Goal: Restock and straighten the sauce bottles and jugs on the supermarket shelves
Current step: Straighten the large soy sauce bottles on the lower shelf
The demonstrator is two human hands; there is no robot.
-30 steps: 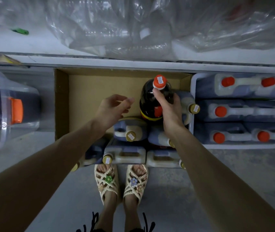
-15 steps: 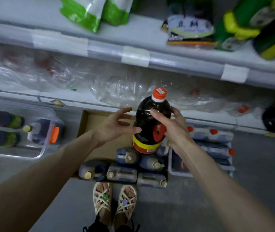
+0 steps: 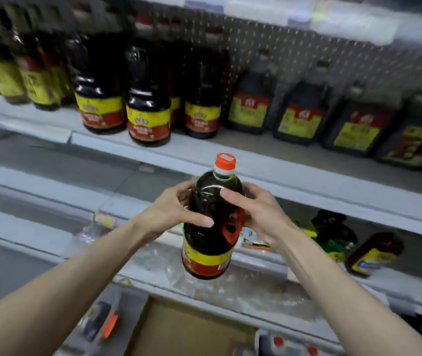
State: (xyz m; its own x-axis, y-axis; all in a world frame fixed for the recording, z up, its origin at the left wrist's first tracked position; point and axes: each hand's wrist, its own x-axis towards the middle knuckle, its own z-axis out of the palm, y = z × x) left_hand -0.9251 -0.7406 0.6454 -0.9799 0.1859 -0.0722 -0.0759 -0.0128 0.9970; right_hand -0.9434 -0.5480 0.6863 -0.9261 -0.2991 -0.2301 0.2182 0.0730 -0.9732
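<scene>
A large dark sauce bottle [image 3: 211, 227] with an orange cap, a red handle and a yellow-and-red label is held upright in the air in front of the shelves. My left hand [image 3: 172, 214] grips its left side, thumb across the front. My right hand [image 3: 253, 213] grips its right side by the handle. On the shelf [image 3: 204, 152] above stand matching round bottles [image 3: 149, 116] at the left and squarer dark jugs [image 3: 301, 116] at the right.
An open cardboard box [image 3: 179, 327] sits on the floor below. A clear plastic bin [image 3: 102, 319] with an orange latch stands left of it. Crumpled clear plastic [image 3: 179, 268] lies on the lowest shelf. A dark bottle [image 3: 374, 253] lies tilted on the right.
The bottle has come up out of the box from floor level to shelf height. My left hand, apart from it at first, now holds it. The view has swung upward.
</scene>
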